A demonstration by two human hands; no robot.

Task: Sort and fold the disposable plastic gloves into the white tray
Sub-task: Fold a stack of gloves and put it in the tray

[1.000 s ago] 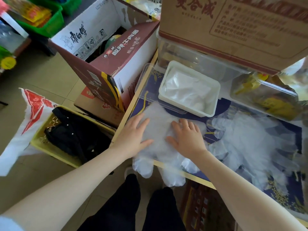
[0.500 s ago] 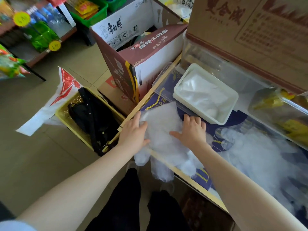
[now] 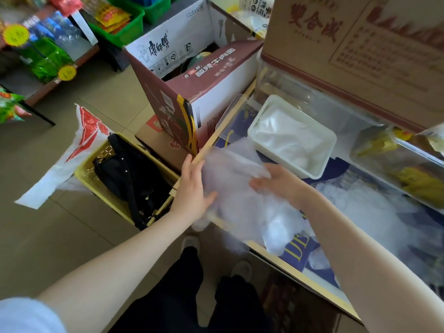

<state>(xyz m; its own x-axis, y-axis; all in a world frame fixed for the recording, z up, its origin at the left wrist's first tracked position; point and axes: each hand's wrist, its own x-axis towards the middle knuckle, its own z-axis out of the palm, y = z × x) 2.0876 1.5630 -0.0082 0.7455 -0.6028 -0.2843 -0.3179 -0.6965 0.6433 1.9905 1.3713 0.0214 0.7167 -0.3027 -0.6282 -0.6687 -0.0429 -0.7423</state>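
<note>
A translucent plastic glove is lifted off the blue cloth at the table's near left corner, its fingers hanging over the edge. My left hand holds its left side, fingers behind the film and thumb on the front. My right hand is under the glove's right part, palm turned up, fingers curled into the film. The white tray stands just behind with folded gloves inside. A heap of loose gloves lies to the right on the cloth.
A brown noodle carton leans against the table's left edge. A yellow basket with a black bag sits on the floor at left. Clear plastic boxes and a big cardboard box stand behind the tray.
Both hands went from pressing the glove flat on the table to lifting it; the right hand has turned palm up under the film. The camera view shifted left.
</note>
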